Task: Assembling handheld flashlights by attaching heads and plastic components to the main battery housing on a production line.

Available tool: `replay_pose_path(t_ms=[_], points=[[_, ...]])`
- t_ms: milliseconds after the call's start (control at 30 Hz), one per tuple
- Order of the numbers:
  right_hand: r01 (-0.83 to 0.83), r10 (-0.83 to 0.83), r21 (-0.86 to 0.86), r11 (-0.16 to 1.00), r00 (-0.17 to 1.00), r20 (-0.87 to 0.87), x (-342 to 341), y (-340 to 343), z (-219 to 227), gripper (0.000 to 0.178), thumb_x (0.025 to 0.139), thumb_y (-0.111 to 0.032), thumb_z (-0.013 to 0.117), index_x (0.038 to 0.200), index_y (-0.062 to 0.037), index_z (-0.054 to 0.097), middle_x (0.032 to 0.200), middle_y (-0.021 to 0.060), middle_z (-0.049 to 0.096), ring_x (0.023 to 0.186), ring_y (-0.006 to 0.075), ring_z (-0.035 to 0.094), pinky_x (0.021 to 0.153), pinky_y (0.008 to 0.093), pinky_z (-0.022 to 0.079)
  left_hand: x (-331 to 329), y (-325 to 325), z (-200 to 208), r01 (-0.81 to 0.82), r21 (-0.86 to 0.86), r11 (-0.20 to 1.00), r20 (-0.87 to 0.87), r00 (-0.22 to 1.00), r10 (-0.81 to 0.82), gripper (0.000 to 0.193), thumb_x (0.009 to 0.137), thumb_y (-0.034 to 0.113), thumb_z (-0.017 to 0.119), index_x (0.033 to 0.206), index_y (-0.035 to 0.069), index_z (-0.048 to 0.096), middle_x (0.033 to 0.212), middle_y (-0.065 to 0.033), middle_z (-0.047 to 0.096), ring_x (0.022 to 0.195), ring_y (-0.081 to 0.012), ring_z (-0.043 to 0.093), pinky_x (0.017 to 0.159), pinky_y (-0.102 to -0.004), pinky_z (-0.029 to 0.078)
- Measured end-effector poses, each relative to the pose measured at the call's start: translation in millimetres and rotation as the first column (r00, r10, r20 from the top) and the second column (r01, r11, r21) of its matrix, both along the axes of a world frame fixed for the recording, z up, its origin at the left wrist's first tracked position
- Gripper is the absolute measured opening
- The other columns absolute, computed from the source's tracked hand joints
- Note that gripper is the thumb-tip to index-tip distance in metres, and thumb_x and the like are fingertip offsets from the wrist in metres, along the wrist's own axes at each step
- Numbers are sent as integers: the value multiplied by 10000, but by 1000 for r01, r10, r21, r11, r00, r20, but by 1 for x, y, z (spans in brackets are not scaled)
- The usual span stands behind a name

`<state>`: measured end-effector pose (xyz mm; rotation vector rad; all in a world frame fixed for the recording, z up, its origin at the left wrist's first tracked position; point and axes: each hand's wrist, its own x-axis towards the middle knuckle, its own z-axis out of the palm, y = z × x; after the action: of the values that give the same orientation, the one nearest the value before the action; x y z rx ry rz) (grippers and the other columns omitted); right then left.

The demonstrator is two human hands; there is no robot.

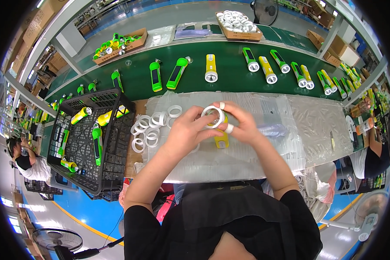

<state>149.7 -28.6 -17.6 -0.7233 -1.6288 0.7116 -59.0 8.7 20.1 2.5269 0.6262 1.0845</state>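
Got a black apron (229, 208) closest to the camera, with bare forearms angling up past it, elbows bent outward, to meet over the plastic-covered table (273, 161). Note the left grip (187, 130) curled inward with fingers reaching into a white ring (222, 115), and the right grip (242, 123) pinching around its far side, two digits wrapped in white. So, both closed around that ring, right at the head end of a yellow flashlight (222, 141). Can't tell if it's seated, fingers cover too much. Add loose white rings (161, 118) heaped just left, plus clear plastic (273, 130) right beside the right grip. Farther left, got a black crate (112, 167) of flashlights, blocking part of the green belt (229, 65). Beyond, see more flashlights (210, 67) spread along it.
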Motion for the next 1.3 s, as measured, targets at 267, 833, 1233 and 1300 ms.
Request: replay_pose_path(t_ms=[267,833,1233,1300], points=[[11,-26,28,1000,801,598,43,-6,68,525,714,-206,804,1168,-51,590,1113,122,630,1023,278,631,884,353,504,25,-7,-1,30,8,1000,-34,999,-29,466,696,346,825,1095,167,665,958,-90,601,795,-285,658,659,-384,539],[-21,232,-245,969,410,882,30,10,115,369,759,-295,721,957,3,629,855,137,624,809,321,630,700,411,498,41,-4,-20,77,-115,990,64,995,-70,364,709,120,832,986,68,603,948,-91,661,832,-271,681,679,-357,549],[88,94,-163,983,520,849,25,6,97,381,780,-349,708,936,-10,634,911,168,593,878,340,627,748,424,505,44,1,-27,42,-137,990,108,994,-28,388,709,75,818,1039,75,613,973,-80,669,853,-271,667,711,-360,546],[113,27,-96,989,498,867,29,-1,95,387,781,-335,721,970,-12,624,896,152,591,863,329,626,728,414,504,46,1,-25,111,-128,986,132,987,-94,394,705,71,822,1040,77,614,985,-79,672,872,-271,667,736,-363,545]])
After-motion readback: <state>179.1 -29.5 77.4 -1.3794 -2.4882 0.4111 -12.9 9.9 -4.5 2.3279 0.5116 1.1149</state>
